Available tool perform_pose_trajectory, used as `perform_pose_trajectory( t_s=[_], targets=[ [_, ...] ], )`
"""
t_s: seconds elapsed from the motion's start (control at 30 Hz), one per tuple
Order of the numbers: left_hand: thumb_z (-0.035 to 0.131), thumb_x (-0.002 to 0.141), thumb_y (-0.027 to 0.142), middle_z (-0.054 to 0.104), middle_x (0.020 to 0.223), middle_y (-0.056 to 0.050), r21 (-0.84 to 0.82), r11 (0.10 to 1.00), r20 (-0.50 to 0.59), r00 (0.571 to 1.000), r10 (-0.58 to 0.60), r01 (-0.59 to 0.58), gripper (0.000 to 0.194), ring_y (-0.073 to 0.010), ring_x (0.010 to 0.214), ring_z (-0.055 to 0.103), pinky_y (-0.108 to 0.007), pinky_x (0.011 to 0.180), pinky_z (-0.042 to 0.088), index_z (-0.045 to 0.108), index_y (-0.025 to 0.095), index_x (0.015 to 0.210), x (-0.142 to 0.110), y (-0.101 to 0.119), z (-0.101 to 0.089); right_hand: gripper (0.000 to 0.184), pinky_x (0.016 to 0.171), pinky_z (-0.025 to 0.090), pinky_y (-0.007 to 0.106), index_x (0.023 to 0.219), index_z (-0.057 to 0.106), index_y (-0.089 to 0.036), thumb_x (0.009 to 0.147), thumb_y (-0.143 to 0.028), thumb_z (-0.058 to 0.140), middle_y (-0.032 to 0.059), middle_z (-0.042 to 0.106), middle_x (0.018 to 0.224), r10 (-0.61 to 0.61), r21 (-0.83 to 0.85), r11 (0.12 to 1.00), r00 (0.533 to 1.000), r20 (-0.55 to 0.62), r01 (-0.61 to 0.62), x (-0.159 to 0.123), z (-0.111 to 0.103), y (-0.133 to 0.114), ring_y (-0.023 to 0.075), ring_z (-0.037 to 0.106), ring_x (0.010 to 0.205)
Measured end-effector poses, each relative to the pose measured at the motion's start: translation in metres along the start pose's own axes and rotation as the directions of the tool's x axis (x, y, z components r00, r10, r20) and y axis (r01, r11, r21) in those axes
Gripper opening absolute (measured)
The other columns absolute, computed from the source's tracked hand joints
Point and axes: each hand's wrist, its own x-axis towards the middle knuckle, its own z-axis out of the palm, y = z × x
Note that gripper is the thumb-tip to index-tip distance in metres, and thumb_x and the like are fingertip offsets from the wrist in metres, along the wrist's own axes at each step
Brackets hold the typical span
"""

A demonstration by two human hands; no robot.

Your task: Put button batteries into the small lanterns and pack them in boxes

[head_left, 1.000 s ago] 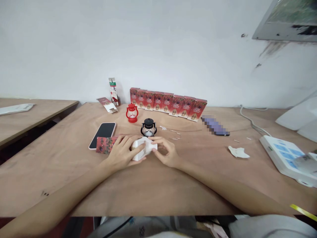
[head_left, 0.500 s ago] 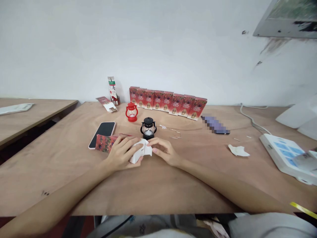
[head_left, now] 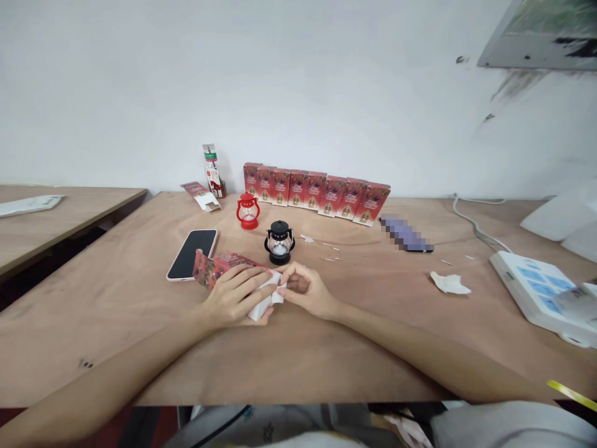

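A red-and-white printed carton (head_left: 232, 261) lies tilted above the table, and my left hand (head_left: 237, 297) is wrapped over it from the left. Its white end points right, where the fingers of my right hand (head_left: 311, 291) pinch a small white flap (head_left: 278, 294). My palm hides part of the carton, and its inside does not show. Just beyond the hands stands a small black lantern (head_left: 280, 244) with a clear middle. A red lantern (head_left: 248, 211) of the same shape is upright farther back to the left.
Several red boxes (head_left: 308, 190) stand in a row near the wall. A phone (head_left: 193, 254) lies at left, an opened carton (head_left: 203, 196) behind it. Bent wire (head_left: 332, 252), a purple phone-like object (head_left: 405, 234), torn paper (head_left: 450, 283) and a white device (head_left: 545, 292) are to the right.
The carton has shifted slightly right and toward me, and its red left end is tipped up more. My right fingers have closed on the white flap, which is now folded further in.
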Motion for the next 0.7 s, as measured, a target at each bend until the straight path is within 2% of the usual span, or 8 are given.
perform_pose_trajectory(
  t_s=[0.17,0.27,0.5,0.6,0.7],
  targets=[
    [0.065,0.069,0.027,0.071,0.086,-0.008,-0.008,1.000,-0.020,1.000,-0.010,0.010,0.030,-0.0201,0.079,0.067,-0.032,0.070,0.054,0.058,0.016,0.096,-0.0006,0.0001,0.0002,0.030,0.076,0.055,0.028,0.084,0.050,-0.021,0.075,-0.042,0.069,0.0042,0.065,0.097,0.005,-0.032,0.999,1.000,-0.020,-0.005,-0.0004,0.0007,0.0013,0.0139,0.064,0.089],
    [0.066,0.069,0.028,0.071,0.086,-0.008,-0.007,1.000,-0.035,0.999,-0.017,0.017,0.032,-0.0204,0.081,0.067,-0.032,0.071,0.054,0.057,0.016,0.096,-0.0019,0.0002,0.0006,0.038,0.074,0.055,0.027,0.096,0.048,-0.022,0.072,-0.041,0.072,0.0024,0.065,0.094,0.014,-0.037,0.999,0.999,-0.035,-0.016,-0.0003,0.0004,0.0032,0.0126,0.065,0.084],
    [0.064,0.071,0.033,0.071,0.089,-0.008,-0.039,0.999,-0.061,0.998,0.015,-0.018,0.035,-0.0201,0.089,0.067,-0.034,0.076,0.054,0.055,0.017,0.101,-0.0033,0.0034,0.0023,0.043,0.073,0.054,0.026,0.110,0.050,-0.023,0.077,-0.045,0.066,0.0025,0.063,0.098,0.031,-0.064,0.998,0.993,0.115,-0.024,-0.0007,-0.0006,0.0026,0.0121,0.063,0.082],
    [0.066,0.070,0.035,0.071,0.089,-0.007,-0.078,0.997,-0.092,0.996,0.004,-0.011,0.038,-0.0203,0.090,0.067,-0.034,0.078,0.054,0.055,0.017,0.102,-0.0052,0.0050,0.0042,0.049,0.076,0.053,0.026,0.114,0.049,-0.023,0.075,-0.046,0.068,0.0038,0.061,0.106,0.016,-0.044,0.999,0.992,0.128,-0.010,-0.0006,0.0000,0.0014,0.0133,0.063,0.089],
    [0.067,0.069,0.039,0.071,0.090,-0.005,-0.104,0.993,-0.135,0.990,0.049,-0.063,0.039,-0.0201,0.095,0.065,-0.034,0.080,0.054,0.055,0.021,0.102,-0.0090,0.0052,0.0063,0.060,0.084,0.052,0.028,0.121,0.046,-0.025,0.072,-0.050,0.069,0.0060,0.055,0.120,-0.009,0.009,1.000,0.984,0.178,0.008,-0.0003,0.0023,0.0007,0.0162,0.058,0.104]
  ],
)
